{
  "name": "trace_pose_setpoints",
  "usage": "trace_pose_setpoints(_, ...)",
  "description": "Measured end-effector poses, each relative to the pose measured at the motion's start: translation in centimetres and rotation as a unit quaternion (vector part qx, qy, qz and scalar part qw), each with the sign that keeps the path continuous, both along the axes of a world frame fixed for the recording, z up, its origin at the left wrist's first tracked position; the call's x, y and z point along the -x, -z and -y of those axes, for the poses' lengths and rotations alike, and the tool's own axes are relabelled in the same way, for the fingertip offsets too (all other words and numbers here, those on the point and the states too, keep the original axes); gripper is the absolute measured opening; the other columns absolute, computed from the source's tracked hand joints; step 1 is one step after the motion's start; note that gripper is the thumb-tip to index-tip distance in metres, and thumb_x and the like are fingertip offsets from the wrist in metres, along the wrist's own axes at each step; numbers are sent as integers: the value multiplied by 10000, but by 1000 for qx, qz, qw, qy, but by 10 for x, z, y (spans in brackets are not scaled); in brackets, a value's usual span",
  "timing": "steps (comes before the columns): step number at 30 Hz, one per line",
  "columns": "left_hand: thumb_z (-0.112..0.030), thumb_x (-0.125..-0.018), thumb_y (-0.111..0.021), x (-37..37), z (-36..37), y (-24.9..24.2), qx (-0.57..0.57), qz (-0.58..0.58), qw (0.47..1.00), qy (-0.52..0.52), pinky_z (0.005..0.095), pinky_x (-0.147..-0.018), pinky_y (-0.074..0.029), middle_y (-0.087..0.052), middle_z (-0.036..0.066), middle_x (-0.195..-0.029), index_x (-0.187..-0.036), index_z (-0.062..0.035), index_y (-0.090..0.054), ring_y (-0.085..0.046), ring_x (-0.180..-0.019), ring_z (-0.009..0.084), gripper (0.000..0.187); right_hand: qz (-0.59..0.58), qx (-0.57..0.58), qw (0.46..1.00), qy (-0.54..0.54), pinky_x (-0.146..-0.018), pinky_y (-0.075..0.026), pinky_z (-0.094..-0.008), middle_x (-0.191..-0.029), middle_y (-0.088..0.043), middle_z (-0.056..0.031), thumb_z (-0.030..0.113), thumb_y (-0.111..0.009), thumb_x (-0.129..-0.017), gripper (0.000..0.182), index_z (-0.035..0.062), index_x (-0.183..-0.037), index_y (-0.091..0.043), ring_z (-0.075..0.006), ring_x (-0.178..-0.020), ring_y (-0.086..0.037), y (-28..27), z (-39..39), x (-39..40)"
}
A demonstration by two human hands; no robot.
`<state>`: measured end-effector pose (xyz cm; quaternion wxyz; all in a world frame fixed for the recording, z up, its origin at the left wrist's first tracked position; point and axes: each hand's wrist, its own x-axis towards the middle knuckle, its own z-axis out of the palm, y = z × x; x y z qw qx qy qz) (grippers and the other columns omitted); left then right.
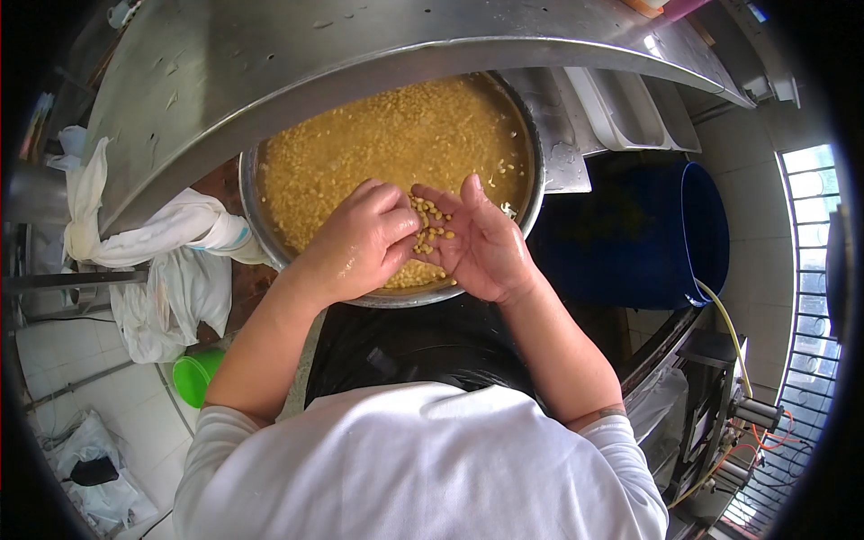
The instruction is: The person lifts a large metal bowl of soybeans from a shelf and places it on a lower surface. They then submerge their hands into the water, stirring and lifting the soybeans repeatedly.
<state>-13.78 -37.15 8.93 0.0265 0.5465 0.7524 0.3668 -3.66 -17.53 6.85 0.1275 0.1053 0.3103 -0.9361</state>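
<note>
A wide metal basin (536, 144) holds cloudy water and a mass of soaked yellow soybeans (378, 126). Over its near side, my right hand (490, 243) is turned palm up, slightly cupped, with a small heap of soybeans (430, 225) lying on its fingers and palm. My left hand (360, 238) is closed, back upward, its fingers curled in beside that heap. Its fingertips are partly hidden, so what they pinch, if anything, cannot be made out. Both hands look wet.
A steel counter (360, 36) overhangs the basin's far side. To the right stand a large blue barrel (621, 261) and a metal tray (621, 108). At left are a knotted white cloth (171, 229), plastic bags (171, 306) and a green bucket (193, 378).
</note>
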Motion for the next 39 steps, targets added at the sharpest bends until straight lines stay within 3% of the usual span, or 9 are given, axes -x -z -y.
trace_pose_setpoints(8,14,-897,-702,18,2,47,-146,289,945,-51,337,-838,-493,-622,52,-1008,-976,-45,-625,-611,-927,209,125,17,-140,990,28,-1100,-509,-484,-1532,-515,-225,520,-479,-1128,719,-34,-1585,-431,-328,-1335,-595,18,-6,25)
trace_pose_setpoints(10,-51,-994,-652,22,6,58,-202,481,851,-63,327,-892,-513,-636,21,-1053,-1043,-72,-636,-616,-978,142,56,-135,-712,685,-71,-1070,-527,-541,-1516,-531,-277,452,-621,-1048,647,68,-1558,-517,-403,-1344,-595,21,-8,26)
trace_pose_setpoints(11,-51,-994,-652,22,8,60,-202,481,851,-63,327,-892,-513,-636,21,-1053,-1043,-72,-636,-616,-978,142,56,-135,-712,685,-71,-1070,-527,-541,-1516,-531,-277,452,-621,-1048,647,68,-1558,-517,-403,-1344,-595,21,-4,25)
trace_pose_setpoints(13,-85,-993,-653,19,11,61,-279,618,734,-32,377,-939,-547,-643,41,-1065,-1063,-69,-647,-627,-1001,160,72,-71,-851,488,-181,-1106,-500,-554,-1512,-537,-300,392,-712,-960,680,72,-1534,-535,-479,-1357,-577,22,9,23)
trace_pose_setpoints(16,-135,-1011,-633,18,16,56,-293,636,714,-5,430,-947,-570,-636,58,-1052,-1074,-66,-647,-631,-1027,191,94,-80,-861,462,-199,-1101,-503,-549,-1548,-515,-296,408,-733,-931,720,76,-1537,-530,-441,-1367,-591,40,11,32)
trace_pose_setpoints(20,-168,-1020,-621,13,19,44,-299,645,702,26,442,-939,-578,-625,74,-1039,-1061,-59,-640,-630,-1031,214,118,-70,-792,562,-229,-1099,-502,-555,-1529,-534,-307,366,-736,-935,697,50,-1525,-538,-435,-1342,-612,19,3,38)
trace_pose_setpoints(25,-169,-1018,-621,8,22,30,-296,641,708,29,433,-939,-587,-625,77,-1041,-1072,-41,-641,-626,-1021,212,140,-157,-661,731,72,-873,-600,-454,-1208,-728,-267,145,-703,-995,384,-2,-1347,-656,-381,-1087,-749,-25,13,14)
trace_pose_setpoints(33,-139,-1061,-626,1,14,23,-239,607,758,10,352,-929,-564,-699,69,-1036,-1123,17,-679,-673,-989,169,176,-295,-642,694,139,-792,-591,-363,-987,-735,-160,17,-763,-937,243,-1,-1178,-746,-297,-879,-741,-34,24,7)
trace_pose_setpoints(39,-314,-1098,-649,4,8,26,-159,464,871,-18,326,-798,-527,-650,37,-864,-962,-11,-693,-623,-844,138,334,-184,-517,825,133,-797,-588,-333,-1005,-751,-102,74,-735,-1012,158,-12,-1144,-725,-186,-908,-726,-25,23,-4)
